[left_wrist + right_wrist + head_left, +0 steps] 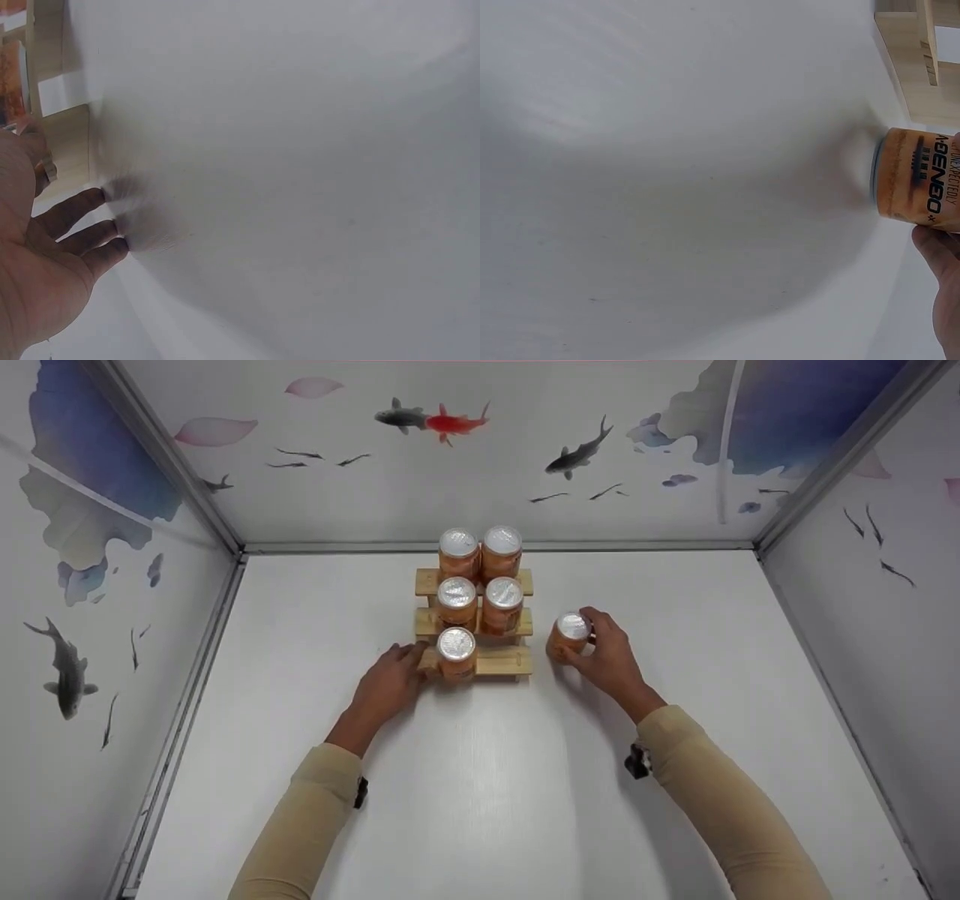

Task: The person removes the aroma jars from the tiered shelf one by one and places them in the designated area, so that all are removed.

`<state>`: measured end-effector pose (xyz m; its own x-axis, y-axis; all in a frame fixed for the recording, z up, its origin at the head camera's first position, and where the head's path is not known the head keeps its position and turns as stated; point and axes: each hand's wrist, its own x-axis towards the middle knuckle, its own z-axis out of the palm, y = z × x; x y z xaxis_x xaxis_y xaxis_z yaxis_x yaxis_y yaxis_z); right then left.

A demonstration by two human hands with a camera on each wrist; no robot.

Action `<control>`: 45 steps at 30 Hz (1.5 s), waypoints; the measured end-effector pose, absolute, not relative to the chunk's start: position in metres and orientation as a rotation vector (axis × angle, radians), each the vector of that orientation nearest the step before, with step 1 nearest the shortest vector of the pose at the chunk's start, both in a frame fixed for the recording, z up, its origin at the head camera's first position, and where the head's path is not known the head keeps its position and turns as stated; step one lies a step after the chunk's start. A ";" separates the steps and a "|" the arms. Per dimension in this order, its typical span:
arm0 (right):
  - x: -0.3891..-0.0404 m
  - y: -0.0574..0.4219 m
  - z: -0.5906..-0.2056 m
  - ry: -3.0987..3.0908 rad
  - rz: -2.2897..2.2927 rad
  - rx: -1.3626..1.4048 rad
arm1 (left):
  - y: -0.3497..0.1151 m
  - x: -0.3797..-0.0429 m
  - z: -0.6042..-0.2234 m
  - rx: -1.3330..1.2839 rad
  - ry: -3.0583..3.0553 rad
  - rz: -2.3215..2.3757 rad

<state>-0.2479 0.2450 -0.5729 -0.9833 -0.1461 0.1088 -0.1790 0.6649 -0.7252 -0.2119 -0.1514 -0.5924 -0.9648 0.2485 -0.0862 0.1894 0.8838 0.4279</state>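
Observation:
A three-step wooden rack [504,661] stands at the back middle in the head view. Cans with silver lids and orange labels sit on it: a pair on the top step, a pair on the middle step and one can [456,654] at the left of the lowest step. My left hand [390,679] holds that step's left end by thumb and index finger; its other fingers [88,236] stretch down to the tabletop. Right of the rack, my right hand [609,656] grips another orange can [911,176] round its side, lid up. Whether its base touches the table cannot be told.
The white tabletop [480,787] spreads in front of the rack and to both sides. White panels printed with fish and petals, such as the back wall [495,487], enclose it. Behind the rack, a metal strip [637,545] runs along the table's rear edge.

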 end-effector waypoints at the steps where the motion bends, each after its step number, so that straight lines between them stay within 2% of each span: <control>1: -0.248 0.245 -0.574 -2.829 1.243 0.281 | -0.151 -0.212 -0.593 0.339 2.912 0.641; 45: -0.246 0.251 -0.581 -2.814 1.213 0.324 | -0.153 -0.212 -0.594 0.371 2.922 0.672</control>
<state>-0.2463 0.2511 -0.5810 -0.9761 -0.1685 0.1374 -0.2156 0.6681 -0.7122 -0.2120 -0.1529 -0.5937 -0.9626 0.2636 -0.0618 0.2102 0.8714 0.4433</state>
